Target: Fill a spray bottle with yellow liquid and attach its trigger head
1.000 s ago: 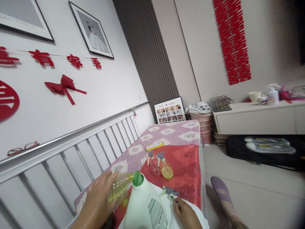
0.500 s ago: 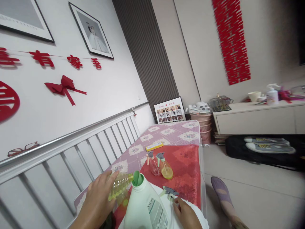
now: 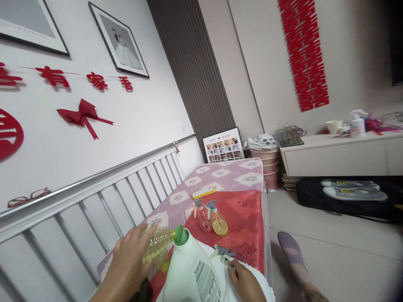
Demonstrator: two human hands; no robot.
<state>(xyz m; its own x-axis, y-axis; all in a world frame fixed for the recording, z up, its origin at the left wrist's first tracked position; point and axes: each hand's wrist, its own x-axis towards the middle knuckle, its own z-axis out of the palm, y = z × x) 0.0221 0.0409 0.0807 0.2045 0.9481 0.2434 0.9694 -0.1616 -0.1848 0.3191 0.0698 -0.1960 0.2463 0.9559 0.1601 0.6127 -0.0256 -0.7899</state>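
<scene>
My left hand [image 3: 127, 266] grips a clear plastic bottle of yellow liquid [image 3: 157, 244], tipped so its mouth meets a green funnel [image 3: 180, 235]. The funnel sits in the neck of a large white jug [image 3: 192, 272] right in front of me. My right hand [image 3: 247, 283] rests beside the jug, fingers touching a grey spray nozzle [image 3: 223, 252] on a white cloth [image 3: 220, 268]. Two small spray bottles stand farther along the table: a pink one [image 3: 203, 218] and one with yellow liquid [image 3: 218, 220].
A long table with a red and pink patterned cover [image 3: 242, 209] runs along a white railing [image 3: 126, 184]. A yellow flat box [image 3: 203, 192] lies farther back. Glasses [image 3: 27, 197] rest on the rail. Pink baskets [image 3: 267, 165], a white cabinet [image 3: 340, 153] and a slippered foot [image 3: 291, 256] are on the right.
The view has shifted slightly left. Both hands and the tipped bottle hold nearly the same position.
</scene>
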